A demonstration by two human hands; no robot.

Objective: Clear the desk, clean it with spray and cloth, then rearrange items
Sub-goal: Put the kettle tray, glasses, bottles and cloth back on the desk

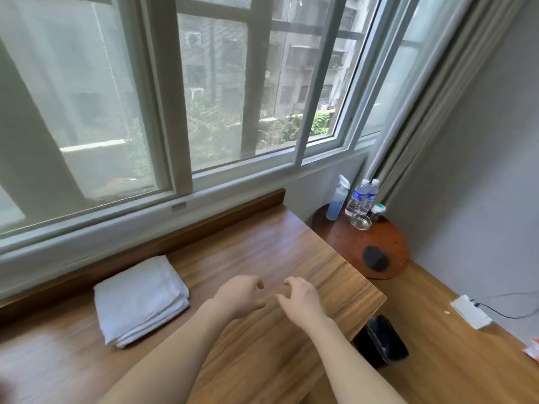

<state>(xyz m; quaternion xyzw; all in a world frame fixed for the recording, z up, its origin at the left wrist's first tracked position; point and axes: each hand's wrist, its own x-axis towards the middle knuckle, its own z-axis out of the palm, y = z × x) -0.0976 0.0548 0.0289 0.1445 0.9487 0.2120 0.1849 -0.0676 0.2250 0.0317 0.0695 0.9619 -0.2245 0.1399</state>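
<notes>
A wooden desk (277, 249) runs under the window. On its left part lies a folded white cloth (140, 298). My left hand (240, 295) and my right hand (300, 298) hover side by side over the desk's middle, fingers loosely curled, holding nothing. A blue spray bottle (337, 201) stands on a round wooden side table (388, 243) beyond the desk's right end, next to two water bottles (361, 198), a glass ashtray (360, 222) and a small dark jar (378, 212).
A black mouse-like object (376, 259) lies on the round table. A black bin (382, 341) stands below the desk's right edge. A white power strip (471, 312) with a cable sits on the floor by the wall, and an orange packet (532, 348) shows at the right edge.
</notes>
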